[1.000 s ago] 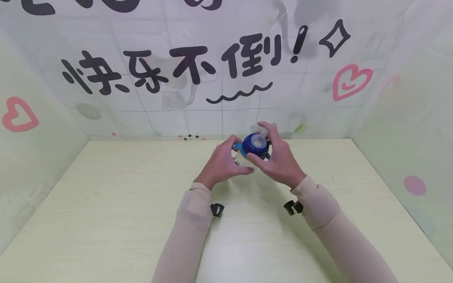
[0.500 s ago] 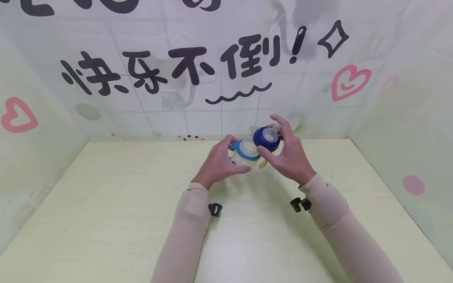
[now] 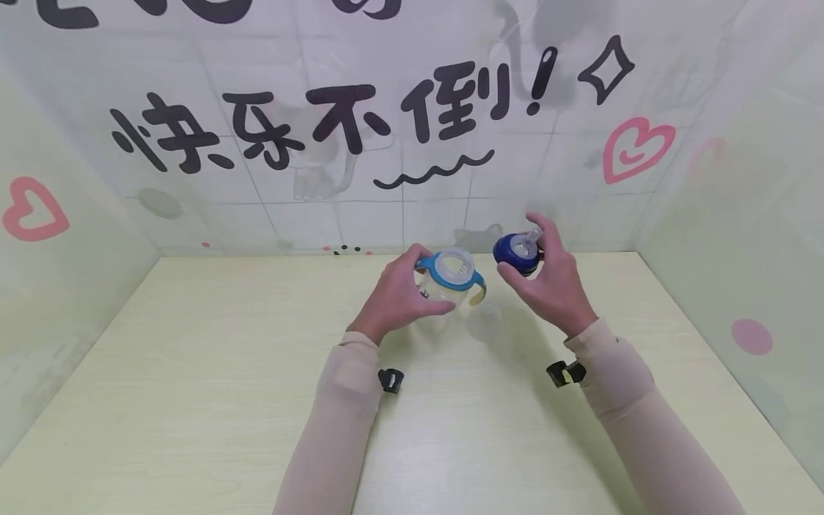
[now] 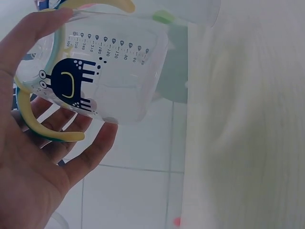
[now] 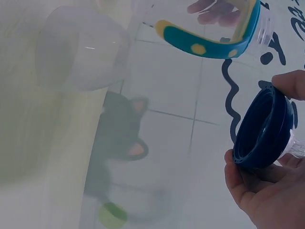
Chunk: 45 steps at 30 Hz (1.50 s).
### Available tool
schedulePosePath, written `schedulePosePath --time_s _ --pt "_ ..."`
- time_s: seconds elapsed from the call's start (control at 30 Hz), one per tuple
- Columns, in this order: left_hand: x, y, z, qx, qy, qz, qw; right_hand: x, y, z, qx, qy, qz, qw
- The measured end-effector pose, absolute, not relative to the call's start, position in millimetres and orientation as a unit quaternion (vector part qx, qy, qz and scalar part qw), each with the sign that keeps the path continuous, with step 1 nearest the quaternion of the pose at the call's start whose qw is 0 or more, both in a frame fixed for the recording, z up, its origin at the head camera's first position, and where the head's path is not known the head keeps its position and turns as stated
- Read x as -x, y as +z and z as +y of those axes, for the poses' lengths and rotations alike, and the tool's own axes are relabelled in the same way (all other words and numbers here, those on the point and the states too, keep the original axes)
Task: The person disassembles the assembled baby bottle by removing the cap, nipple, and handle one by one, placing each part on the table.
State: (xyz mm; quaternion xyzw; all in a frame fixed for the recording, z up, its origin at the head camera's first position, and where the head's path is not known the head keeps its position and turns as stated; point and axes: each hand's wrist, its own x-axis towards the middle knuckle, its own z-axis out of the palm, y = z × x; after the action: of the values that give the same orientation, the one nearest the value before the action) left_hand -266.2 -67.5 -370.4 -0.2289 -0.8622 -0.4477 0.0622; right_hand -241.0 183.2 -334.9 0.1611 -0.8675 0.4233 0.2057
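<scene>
In the head view my left hand [image 3: 400, 299] grips a clear baby bottle [image 3: 444, 292] whose mouth is uncovered. A blue ring with two handles [image 3: 479, 287] sits round its neck. The left wrist view shows a measuring scale and a dark cartoon animal on the bottle [image 4: 114, 71], with thumb and fingers on opposite sides of it. To the right, my right hand [image 3: 557, 285] pinches a dark blue bottle collar [image 3: 510, 254] with a clear nipple [image 3: 529, 243]. In the right wrist view the collar's hollow underside [image 5: 259, 126] faces the bottle, apart from it.
A clear dome-shaped cap [image 3: 486, 322] stands on the pale wooden table [image 3: 225, 372], just right of the bottle. Behind the table rises a printed wall panel [image 3: 360, 222], with side panels [image 3: 734, 272] at left and right.
The dark blue collar with its nipple came off the bottle's mouth and moved right with my right hand. My left hand and the bottle stayed nearly still. The clear cap has come into view.
</scene>
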Motion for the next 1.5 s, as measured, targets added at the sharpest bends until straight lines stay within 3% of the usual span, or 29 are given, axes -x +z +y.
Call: schedulePosePath --time_s 0.5,1.13,1.5 --pt "265.9 -367.8 -66.6 0.228 -0.455 -0.859 0.059 244.5 -366.1 194.4 -0.086 0.357 -0.924 0.106" --pt "264.8 -366.5 -68.1 0.231 -0.454 -0.858 0.059 249.9 -395.2 204.1 -0.09 0.306 -0.948 0.013" --pt "265.3 -367.9 -68.6 0.227 -0.452 -0.861 0.059 246.7 -399.4 201.7 -0.106 0.295 -0.949 -0.01"
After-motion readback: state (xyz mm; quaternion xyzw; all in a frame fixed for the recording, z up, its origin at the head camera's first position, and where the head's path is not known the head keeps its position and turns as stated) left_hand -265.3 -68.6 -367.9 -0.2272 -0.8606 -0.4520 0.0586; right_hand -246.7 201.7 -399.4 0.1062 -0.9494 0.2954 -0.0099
